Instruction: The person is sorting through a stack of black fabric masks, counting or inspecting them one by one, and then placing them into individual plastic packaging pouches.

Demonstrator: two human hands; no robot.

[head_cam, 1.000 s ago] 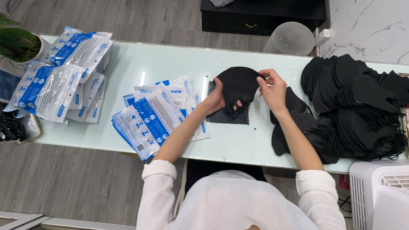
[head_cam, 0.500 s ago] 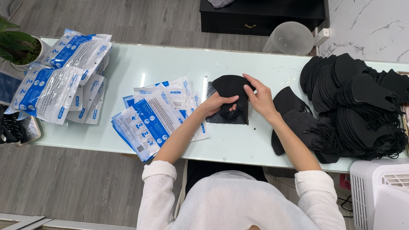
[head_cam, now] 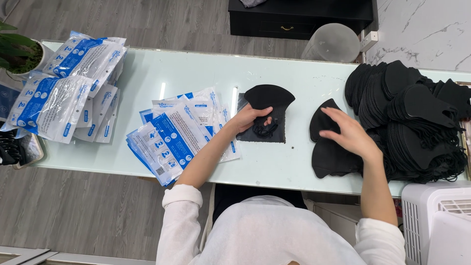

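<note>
Grip state: left hand [head_cam: 251,119] is pressed onto a folded black mask [head_cam: 269,97], fingers curled over its bunched ear loops; whether the loops are actually pinched cannot be told. Mask is laid on a dark square sheet [head_cam: 274,133] at the middle of the pale worktop [head_cam: 196,73], rounded edge pointing away from the person, long axis running left-right.

Right hand [head_cam: 349,135] is held flat and released, nothing grasped, fingers spread over two loose black masks [head_cam: 324,157] just beside the big mask stack [head_cam: 412,113] at the worktop's right end.

Key relation: loose masks lie directly under and just left of the right hand, well apart from the left hand; right hand is clearly the nearer one. Their long axis is roughly toward/away from the person, overlapped one on the other.

Blue-and-white pouches [head_cam: 171,140] are fanned out touching the left forearm side; a second pouch pile [head_cam: 68,83] is set further left. A white appliance [head_cam: 436,221] is seen at lower right, a translucent bin [head_cam: 333,43] beyond the far edge.
</note>
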